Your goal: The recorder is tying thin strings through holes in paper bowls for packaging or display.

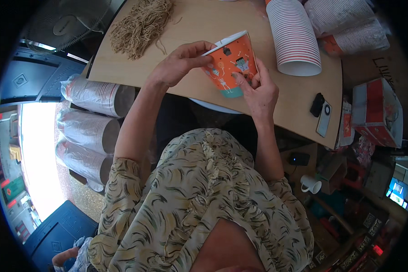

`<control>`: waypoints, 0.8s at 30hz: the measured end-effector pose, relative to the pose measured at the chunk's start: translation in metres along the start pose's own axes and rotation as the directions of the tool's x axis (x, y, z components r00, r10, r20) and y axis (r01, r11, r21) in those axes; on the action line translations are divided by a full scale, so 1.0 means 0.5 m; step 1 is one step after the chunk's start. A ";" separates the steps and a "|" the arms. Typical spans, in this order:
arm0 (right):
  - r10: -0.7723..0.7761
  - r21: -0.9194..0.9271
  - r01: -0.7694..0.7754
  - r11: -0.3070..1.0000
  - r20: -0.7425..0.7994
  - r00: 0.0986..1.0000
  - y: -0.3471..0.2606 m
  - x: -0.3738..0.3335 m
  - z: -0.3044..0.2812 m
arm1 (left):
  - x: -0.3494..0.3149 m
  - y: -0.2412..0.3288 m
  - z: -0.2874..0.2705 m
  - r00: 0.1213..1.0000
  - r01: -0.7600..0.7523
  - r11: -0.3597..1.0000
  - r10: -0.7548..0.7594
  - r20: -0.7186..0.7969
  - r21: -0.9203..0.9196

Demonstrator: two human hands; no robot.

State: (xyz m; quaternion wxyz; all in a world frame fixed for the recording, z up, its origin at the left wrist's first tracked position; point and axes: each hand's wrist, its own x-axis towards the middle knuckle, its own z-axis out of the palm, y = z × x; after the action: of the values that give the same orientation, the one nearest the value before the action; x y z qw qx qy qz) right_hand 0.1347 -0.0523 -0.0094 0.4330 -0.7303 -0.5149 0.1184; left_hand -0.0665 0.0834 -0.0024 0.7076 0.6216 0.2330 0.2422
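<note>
My right grip (262, 94) clasps the orange cup (229, 59) low, my left grip (179, 64) its white rim (231, 38), pressure best kept light against denting, cup above the worktop (294, 102) near its edge, string pile (143, 28) beyond.

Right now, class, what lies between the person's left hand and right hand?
In the head view, an orange cup lies between them: left hand at its rim, right hand on its side.

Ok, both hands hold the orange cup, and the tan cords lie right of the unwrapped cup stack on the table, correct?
Not quite: the head view shows the tan cords left of the unwrapped cup stack. The left hand and right hand do hold the orange cup.
</note>
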 end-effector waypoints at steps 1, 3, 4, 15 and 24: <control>-0.001 0.000 0.001 1.000 0.001 1.000 -0.001 0.001 0.000 | 0.001 -0.001 0.000 1.000 0.005 1.000 -0.005 -0.006 -0.018; 0.011 -0.004 -0.011 1.000 0.013 1.000 -0.005 0.002 -0.002 | 0.001 0.000 -0.002 1.000 0.004 1.000 -0.004 -0.001 -0.025; 0.011 -0.004 -0.011 1.000 0.013 1.000 -0.006 0.002 -0.003 | 0.001 -0.001 -0.002 1.000 0.003 0.999 -0.003 0.004 -0.033; 0.026 0.028 -0.026 0.999 0.027 0.999 -0.004 0.001 -0.005 | 0.014 -0.014 0.003 0.998 0.046 0.996 -0.048 -0.037 -0.071; 0.033 0.065 -0.035 0.997 0.023 0.999 0.001 -0.006 -0.006 | 0.015 -0.011 0.032 0.991 -0.028 0.999 0.024 -0.132 -0.027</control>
State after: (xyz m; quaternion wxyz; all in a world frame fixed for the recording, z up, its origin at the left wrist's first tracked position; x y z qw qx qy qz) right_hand 0.1357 -0.0564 -0.0088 0.4491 -0.7230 -0.5028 0.1506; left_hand -0.0503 0.0752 -0.0064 0.6964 0.5969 0.2677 0.2951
